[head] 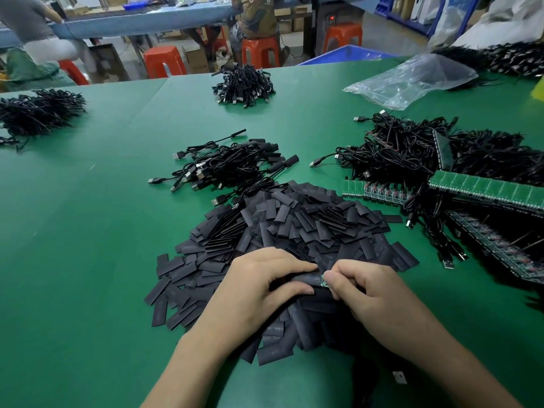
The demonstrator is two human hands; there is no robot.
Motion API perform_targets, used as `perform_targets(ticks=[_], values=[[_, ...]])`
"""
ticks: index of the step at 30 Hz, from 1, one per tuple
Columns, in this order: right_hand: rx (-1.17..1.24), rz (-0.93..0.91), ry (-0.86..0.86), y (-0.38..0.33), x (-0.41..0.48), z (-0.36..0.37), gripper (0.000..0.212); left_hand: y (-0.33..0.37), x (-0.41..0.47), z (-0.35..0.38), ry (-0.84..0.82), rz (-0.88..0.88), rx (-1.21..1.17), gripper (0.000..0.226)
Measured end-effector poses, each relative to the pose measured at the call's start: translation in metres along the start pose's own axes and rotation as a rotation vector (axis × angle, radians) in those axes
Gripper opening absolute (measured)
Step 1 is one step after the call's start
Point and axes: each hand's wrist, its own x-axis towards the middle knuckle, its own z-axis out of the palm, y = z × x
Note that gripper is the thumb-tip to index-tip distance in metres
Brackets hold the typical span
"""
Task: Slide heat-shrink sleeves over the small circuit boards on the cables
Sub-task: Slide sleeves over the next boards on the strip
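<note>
Now my left grip (265, 278) pinches a black sleeve (304, 278) between thumb and fingers, and my right grip (362, 287) pinches the small green circuit board (324, 281), which shows just at the sleeve's mouth, over the near side of the sleeve pile (294, 225). I judge a board corner could snag the flattened mouth and buckle the sleeve, or a skewed push could strain the wire joints. Beyond the pile, cables (235, 163) that seem already sleeved lie mid-surface (73, 231); bare boards and cables (412, 160) crowd the right edge, with a plastic bag (412, 78) toward the far right corner. Orange stools (164, 61) stand past the far edge.
</note>
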Motion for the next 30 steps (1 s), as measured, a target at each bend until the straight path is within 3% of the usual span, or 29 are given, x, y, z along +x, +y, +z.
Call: perform_targets(ticks=[12, 30], values=[[0.160, 0.036, -0.049, -0.001, 0.001, -0.009, 0.018, 0.000, 0.000, 0.003, 0.091, -0.027, -0.078, 0.017], [0.063, -0.042, 0.043, -0.003, 0.001, -0.002, 0.017, 0.005, -0.001, 0.008, 0.119, 0.031, -0.081, 0.012]])
